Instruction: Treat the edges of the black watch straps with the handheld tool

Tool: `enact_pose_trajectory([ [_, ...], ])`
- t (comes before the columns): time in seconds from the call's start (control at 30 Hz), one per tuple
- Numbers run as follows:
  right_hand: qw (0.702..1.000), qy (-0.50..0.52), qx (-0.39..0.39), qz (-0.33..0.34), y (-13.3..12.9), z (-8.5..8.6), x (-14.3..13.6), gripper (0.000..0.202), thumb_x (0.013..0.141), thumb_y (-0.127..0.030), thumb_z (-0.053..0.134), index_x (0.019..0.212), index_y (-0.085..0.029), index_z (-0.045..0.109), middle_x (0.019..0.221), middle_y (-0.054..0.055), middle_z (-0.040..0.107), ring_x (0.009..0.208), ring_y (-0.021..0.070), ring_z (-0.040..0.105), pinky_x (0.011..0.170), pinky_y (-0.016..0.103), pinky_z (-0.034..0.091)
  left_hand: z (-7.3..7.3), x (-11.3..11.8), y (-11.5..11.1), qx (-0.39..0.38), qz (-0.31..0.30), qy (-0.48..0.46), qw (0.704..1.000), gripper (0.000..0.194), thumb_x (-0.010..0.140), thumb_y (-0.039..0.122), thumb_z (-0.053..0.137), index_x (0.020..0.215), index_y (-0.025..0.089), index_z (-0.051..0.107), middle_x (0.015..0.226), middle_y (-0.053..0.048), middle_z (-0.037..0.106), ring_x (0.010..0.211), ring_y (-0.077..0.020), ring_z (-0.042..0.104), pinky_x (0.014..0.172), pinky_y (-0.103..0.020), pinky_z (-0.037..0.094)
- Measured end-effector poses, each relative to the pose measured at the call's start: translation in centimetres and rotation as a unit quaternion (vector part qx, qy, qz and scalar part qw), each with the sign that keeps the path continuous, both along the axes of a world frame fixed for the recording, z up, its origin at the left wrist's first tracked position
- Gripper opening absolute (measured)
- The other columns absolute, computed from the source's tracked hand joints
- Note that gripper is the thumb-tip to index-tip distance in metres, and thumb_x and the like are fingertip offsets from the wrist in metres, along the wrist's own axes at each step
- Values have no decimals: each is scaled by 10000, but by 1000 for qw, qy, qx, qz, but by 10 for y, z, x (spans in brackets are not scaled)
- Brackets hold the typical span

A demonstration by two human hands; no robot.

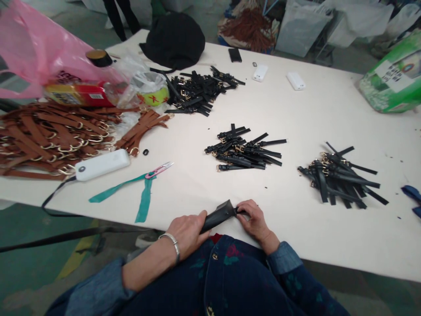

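At the table's near edge my left hand (188, 230) is closed around a thick black tube-shaped piece (219, 216), which points up and to the right. I cannot tell its exact kind. At its far end my right hand (255, 221) pinches a small dark strip (240, 211); the fingertips partly hide it. Beyond my hands lies a pile of short black buckle straps (246, 151) with gold-coloured buckles. A similar black pile (338, 175) is farther right. Pink thread snips (159, 170) with green cloth strips tied on lie to the left of my hands.
The pale table (329, 109) carries brown straps (49, 136), a white power bank (102, 165) with a cord, a pink bag (42, 39), a black cap (176, 41), another heap of black straps (197, 90), two small white devices and a green bag (394, 77). A person's legs (121, 17) stand beyond.
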State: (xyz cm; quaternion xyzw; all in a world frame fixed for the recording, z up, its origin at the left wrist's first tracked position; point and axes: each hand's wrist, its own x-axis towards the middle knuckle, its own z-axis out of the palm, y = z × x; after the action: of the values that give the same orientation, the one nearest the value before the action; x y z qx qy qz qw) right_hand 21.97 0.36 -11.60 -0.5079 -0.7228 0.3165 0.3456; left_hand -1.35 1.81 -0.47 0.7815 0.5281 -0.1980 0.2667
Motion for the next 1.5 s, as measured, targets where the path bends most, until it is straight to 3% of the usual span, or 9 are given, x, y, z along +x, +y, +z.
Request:
enact_pose_trajectory([
  [0.13,1000,2,-2,-10,0,0,1,122,718,-189,569,838,-206,555,870,57,588,860,194,523,768,366,435,-4,11,9,-3,23,1,1000,340,756,476,369,953,224,484,809,-69,648,760,-227,603,637,-321,414],
  [0.3,1000,0,3,-9,0,0,1,148,718,-198,576,863,-208,550,875,60,587,866,197,522,778,371,436,1,-2,12,-17,68,2,998,363,753,497,361,952,226,499,782,-52,636,726,-196,597,615,-284,403],
  [0.5,1000,-1,1,-5,0,0,1,148,719,-208,578,863,-211,545,883,59,585,869,198,521,778,371,437,7,-22,-1,-24,21,26,999,336,747,498,355,921,246,494,767,-54,636,732,-239,600,609,-317,407],
  [0.73,1000,-1,1,-1,2,1,3,170,714,-202,585,876,-213,537,894,62,579,868,205,519,771,378,444,-9,5,3,11,15,-21,1000,309,758,469,349,932,246,473,777,-56,643,716,-234,603,592,-315,401],
  [0.83,1000,-16,0,25,3,5,6,236,715,-214,588,944,-213,533,922,66,575,887,206,511,783,380,439,-12,5,8,13,33,-19,999,327,753,490,353,927,245,483,762,-50,637,706,-217,598,578,-291,388],
  [1.17,987,-121,-24,99,16,24,4,213,830,-211,448,1012,-211,559,851,56,606,813,175,529,732,320,425,9,-38,2,-2,78,2,997,335,766,497,343,906,233,493,699,-31,614,653,-181,581,559,-263,361],
  [1.27,979,-157,-45,125,24,29,0,200,830,-226,449,995,-220,563,852,45,618,806,164,548,711,284,414,11,-42,0,-14,78,12,997,327,761,492,355,895,229,496,690,-30,614,655,-186,583,566,-267,362],
  [1.5,959,-252,-86,93,32,29,-8,101,798,-281,502,858,-221,554,736,11,632,654,148,563,579,240,347,19,-38,-5,-11,75,12,997,303,772,478,342,907,240,471,728,-36,631,651,-188,584,560,-271,360],
])
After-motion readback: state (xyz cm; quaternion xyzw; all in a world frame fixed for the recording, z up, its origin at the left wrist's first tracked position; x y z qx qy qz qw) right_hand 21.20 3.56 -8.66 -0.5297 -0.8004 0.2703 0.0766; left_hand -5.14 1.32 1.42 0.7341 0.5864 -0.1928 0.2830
